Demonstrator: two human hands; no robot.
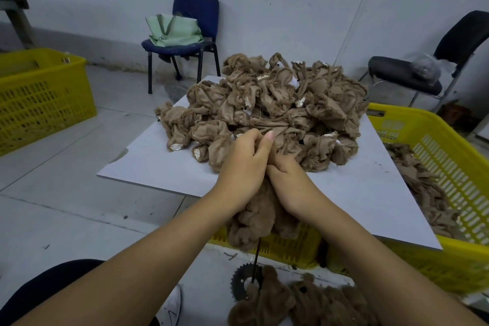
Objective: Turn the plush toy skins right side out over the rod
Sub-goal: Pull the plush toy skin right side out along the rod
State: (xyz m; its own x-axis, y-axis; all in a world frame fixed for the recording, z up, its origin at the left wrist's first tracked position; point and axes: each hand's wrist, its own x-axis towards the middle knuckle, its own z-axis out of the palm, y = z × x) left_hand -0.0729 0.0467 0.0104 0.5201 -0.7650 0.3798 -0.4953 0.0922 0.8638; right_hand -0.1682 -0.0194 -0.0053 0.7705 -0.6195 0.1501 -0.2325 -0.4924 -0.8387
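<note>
both hands (260,167) round skin (254,217); skins (428,188) in crate (449,145)

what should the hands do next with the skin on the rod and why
Probably keep pulling the skin down along the rod. The left hand and right hand both grip its top, furry fabric is already bunched below them, and the bare rod shows beneath, standing on a toothed base. So the turn looks partly done.

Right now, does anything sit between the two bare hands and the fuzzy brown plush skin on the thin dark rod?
Nothing visible: the left hand and right hand both grip the fuzzy brown plush skin directly, with the thin dark rod emerging below it.
</note>
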